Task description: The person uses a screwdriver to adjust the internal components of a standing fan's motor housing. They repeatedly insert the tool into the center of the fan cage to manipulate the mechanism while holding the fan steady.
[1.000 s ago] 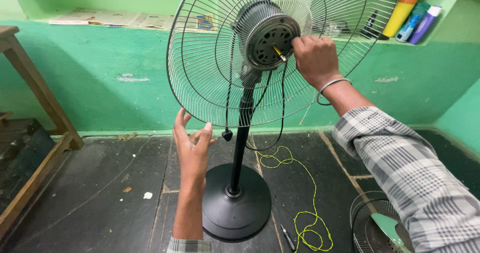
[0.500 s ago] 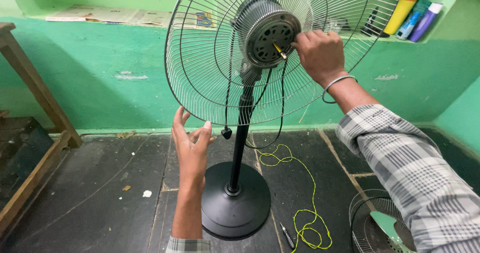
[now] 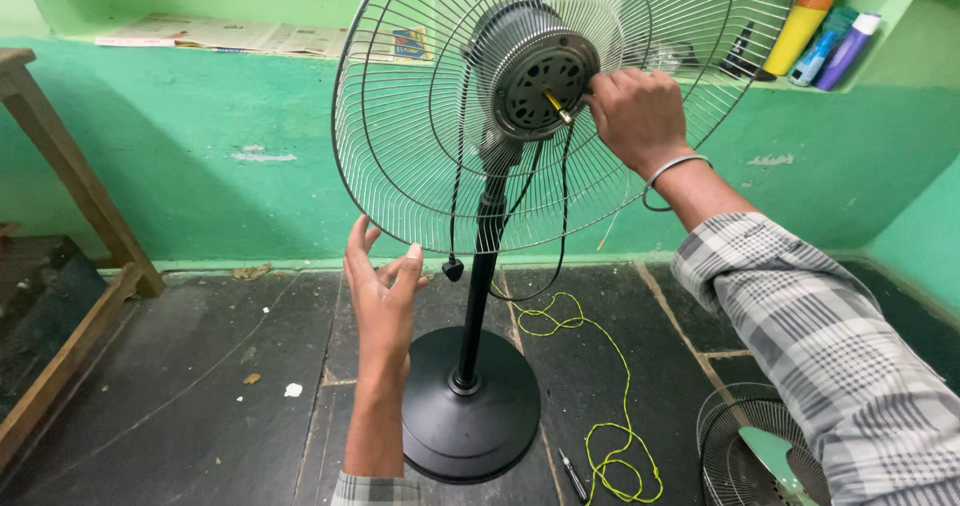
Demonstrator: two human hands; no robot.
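Little change in the last second: right hand (image 3: 640, 116) stays curled at the motor (image 3: 535, 71) by the shaft (image 3: 556, 107), grip hidden; left hand (image 3: 385, 286), fingers spread, steadies guard (image 3: 400, 166) rim.

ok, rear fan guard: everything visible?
The rear fan guard is a round, dished grille of thin silvery wire, ribs radiating from the grey motor housing at its centre. No blade is fitted. It sits tilted atop a black pole. The left hand touches its lower rim; the right hand works at the motor.
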